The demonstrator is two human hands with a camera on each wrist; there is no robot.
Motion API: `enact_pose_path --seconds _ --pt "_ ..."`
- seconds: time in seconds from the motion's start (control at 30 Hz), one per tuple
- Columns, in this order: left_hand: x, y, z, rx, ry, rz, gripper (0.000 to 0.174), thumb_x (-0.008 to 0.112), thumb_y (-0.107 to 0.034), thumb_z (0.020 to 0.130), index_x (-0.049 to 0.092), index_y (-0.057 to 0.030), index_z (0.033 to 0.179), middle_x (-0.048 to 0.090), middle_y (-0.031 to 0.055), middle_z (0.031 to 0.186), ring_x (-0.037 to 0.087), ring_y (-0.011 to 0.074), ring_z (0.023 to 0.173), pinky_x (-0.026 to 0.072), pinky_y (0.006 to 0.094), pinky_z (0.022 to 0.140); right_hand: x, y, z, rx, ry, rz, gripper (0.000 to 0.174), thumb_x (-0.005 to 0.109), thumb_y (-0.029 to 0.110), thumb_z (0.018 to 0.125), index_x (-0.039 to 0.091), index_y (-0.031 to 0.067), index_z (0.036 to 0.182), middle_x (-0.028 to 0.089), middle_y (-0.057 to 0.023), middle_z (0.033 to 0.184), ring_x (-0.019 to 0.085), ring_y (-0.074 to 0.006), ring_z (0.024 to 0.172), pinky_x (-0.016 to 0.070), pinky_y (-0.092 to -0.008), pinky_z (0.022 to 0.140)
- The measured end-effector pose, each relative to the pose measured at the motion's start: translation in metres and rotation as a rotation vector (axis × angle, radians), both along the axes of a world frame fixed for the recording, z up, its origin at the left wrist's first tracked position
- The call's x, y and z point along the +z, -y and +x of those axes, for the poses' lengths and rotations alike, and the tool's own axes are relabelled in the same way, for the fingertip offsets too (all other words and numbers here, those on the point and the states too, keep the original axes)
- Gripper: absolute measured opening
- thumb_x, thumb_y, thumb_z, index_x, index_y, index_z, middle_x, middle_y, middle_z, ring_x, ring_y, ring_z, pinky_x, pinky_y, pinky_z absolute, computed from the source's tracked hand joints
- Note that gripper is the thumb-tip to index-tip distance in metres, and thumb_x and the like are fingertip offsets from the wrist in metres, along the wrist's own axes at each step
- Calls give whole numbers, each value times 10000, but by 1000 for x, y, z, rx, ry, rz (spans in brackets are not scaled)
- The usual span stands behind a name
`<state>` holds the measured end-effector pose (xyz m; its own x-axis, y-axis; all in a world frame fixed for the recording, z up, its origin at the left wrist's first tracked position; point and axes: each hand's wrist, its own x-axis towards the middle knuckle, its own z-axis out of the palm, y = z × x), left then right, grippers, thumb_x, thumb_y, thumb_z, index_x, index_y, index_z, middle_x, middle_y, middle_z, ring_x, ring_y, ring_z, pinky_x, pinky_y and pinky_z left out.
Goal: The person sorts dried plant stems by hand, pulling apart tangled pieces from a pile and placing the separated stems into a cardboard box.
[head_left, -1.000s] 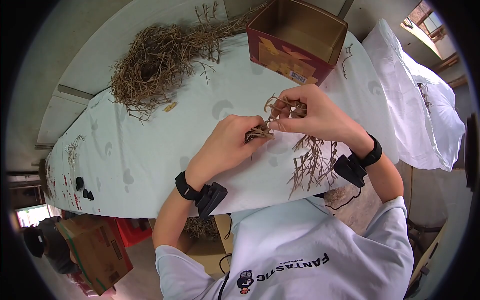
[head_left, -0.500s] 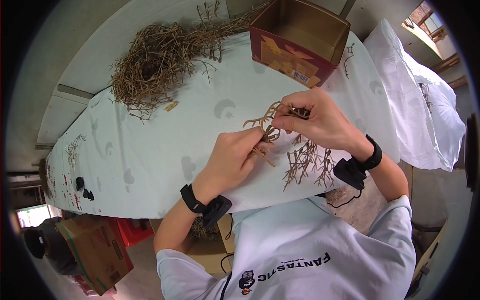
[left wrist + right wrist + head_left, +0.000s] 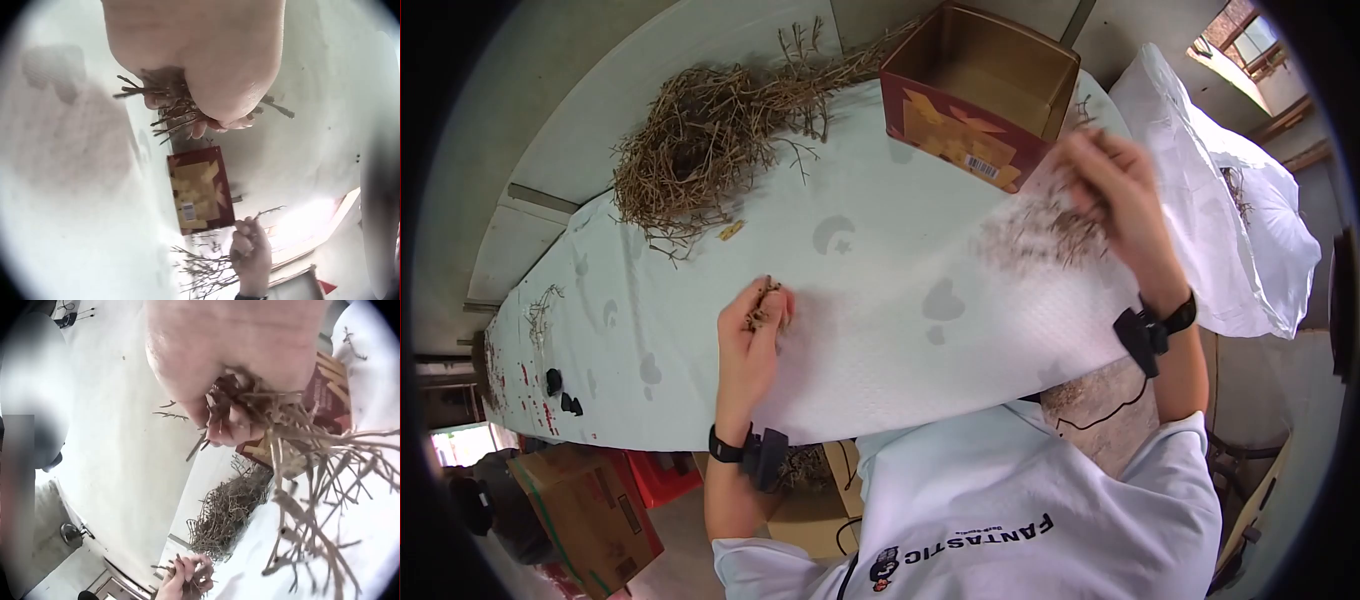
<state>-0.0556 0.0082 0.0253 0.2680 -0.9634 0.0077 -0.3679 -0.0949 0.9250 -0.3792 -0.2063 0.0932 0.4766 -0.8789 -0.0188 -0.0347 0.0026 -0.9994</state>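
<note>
One white cloth, printed with grey moons and hearts, spread over the long table across the middle of the frame. One person in a pale T-shirt lettered FANTASTIC, bottom centre, facing it. One white sack, right side, twigs showing at its opening. One tangled heap of dry, branching twigs, upper left, its thinner end reaching toward the tin. One open cardboard-brown carton, taped green, lower left. One rectangular tin, top centre, open, dark red outside and gold within, barcode on its side.

One right hand, upper right, just beside the tin, blurred in the head view; from the right wrist I see its fingers curled round a spreading bunch of twigs. One left hand, left of centre over the cloth, well apart from the right, its fingers clenched on a small clutch of short twigs.

One thin sprig, far left. Small black pieces, below it. One yellowish scrap, beside the heap's lower edge.
</note>
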Motion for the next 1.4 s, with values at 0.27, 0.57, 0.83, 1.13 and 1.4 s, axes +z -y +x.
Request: enact_pose_path --seconds 0.27,0.57,0.83,1.13,1.4 --pt "14 35 0 -65 -30 -282 309 475 -213 1065 537 38 895 631 52 950 533 118 775 444 267 803 -8 -29 48 406 71 306 205 583 86 966 605 -55 1114 622 -51 890 599 -84 698 463 -201 600" --pt "11 61 11 -187 -730 -12 266 528 -177 1045 569 8 858 595 66 768 592 122 715 513 281 623 -21 -30 77 624 196 320 434 613 46 920 481 -40 1325 584 -118 1134 651 -226 1044 543 -323 882" --pt "28 86 -2 -168 -457 48 145 665 -140 951 644 3 959 558 -18 688 477 51 587 376 225 510 -41 -22 88 635 254 380 437 614 -44 895 431 -13 1290 573 -144 1192 656 -280 1086 557 -401 963" --pt "41 122 -18 -304 -54 -124 182 763 -113 873 679 -7 995 530 -63 679 420 16 595 317 193 549 -27 -18 96 658 155 395 354 522 -38 917 424 10 1253 585 -135 1175 673 -282 1059 577 -396 935" --pt "44 134 -1 -307 -328 -56 106 713 -124 917 669 -29 932 559 -49 698 418 22 585 317 206 517 -16 4 85 397 -85 -48 164 549 60 979 578 -19 1120 606 -78 1087 656 -176 1003 553 -296 847"
